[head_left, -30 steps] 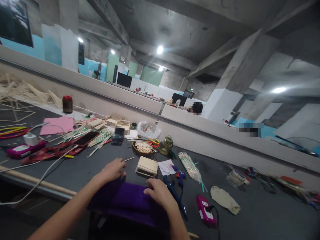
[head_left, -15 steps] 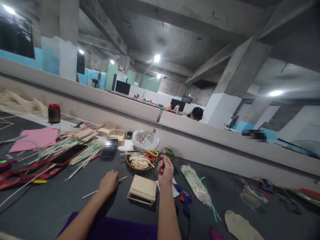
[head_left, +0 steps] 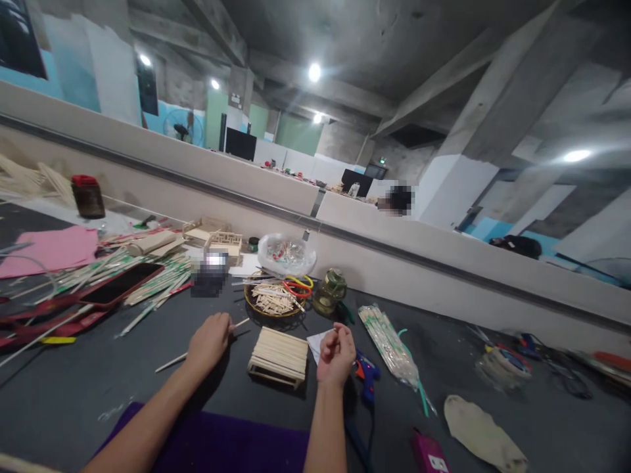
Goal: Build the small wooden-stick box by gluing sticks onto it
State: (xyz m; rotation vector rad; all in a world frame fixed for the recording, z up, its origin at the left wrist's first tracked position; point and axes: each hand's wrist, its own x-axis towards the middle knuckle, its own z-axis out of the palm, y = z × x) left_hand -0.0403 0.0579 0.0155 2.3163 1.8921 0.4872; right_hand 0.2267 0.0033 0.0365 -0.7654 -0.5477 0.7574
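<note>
My left hand point(head_left: 210, 341) rests on the dark table with its fingers closed on a thin wooden stick point(head_left: 237, 324) lying across the surface. My right hand point(head_left: 336, 353) hovers to the right of a small stick-built wooden bench point(head_left: 279, 355), with the fingers curled and thumb and forefinger pinched on something I cannot make out. The bench stands between both hands. A round basket of short sticks point(head_left: 274, 302) with coloured rubber bands sits just behind it.
A blue glue gun point(head_left: 365, 374) and a bag of skewers point(head_left: 387, 338) lie right of my right hand. A glass jar point(head_left: 330, 290), purple cloth point(head_left: 211, 443), pink device point(head_left: 430, 453), tape roll point(head_left: 503, 363) and stick piles at left point(head_left: 148, 279) surround the spot.
My right hand came off the purple cloth, rose above the bench, then dropped back beside it. The left hand stayed on the stick. The view shifted slightly.
</note>
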